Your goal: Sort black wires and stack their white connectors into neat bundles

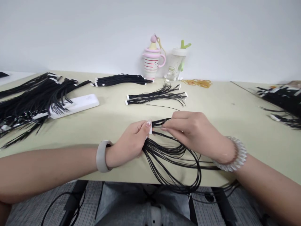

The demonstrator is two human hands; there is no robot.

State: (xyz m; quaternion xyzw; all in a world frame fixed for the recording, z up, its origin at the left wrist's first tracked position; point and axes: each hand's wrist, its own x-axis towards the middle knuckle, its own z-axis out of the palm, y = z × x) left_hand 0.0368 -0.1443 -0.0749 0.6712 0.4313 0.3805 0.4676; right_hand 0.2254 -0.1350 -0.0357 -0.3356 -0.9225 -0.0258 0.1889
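Note:
Near the table's front edge, my left hand is closed, its thumb pressed on a white connector with black wires coming out of it. Just to the right, my right hand pinches a thin black wire close to that connector. A looped bundle of black wires hangs from below my left hand, bends past the table edge and passes under my right wrist. Two short wire bundles with white connectors lie on the table beyond my hands.
A heap of black cables lies at left, partly over a white oblong device. Behind are a longer cable bundle, a striped cup, a clear cup and yellow rubber bands. More cables lie at right.

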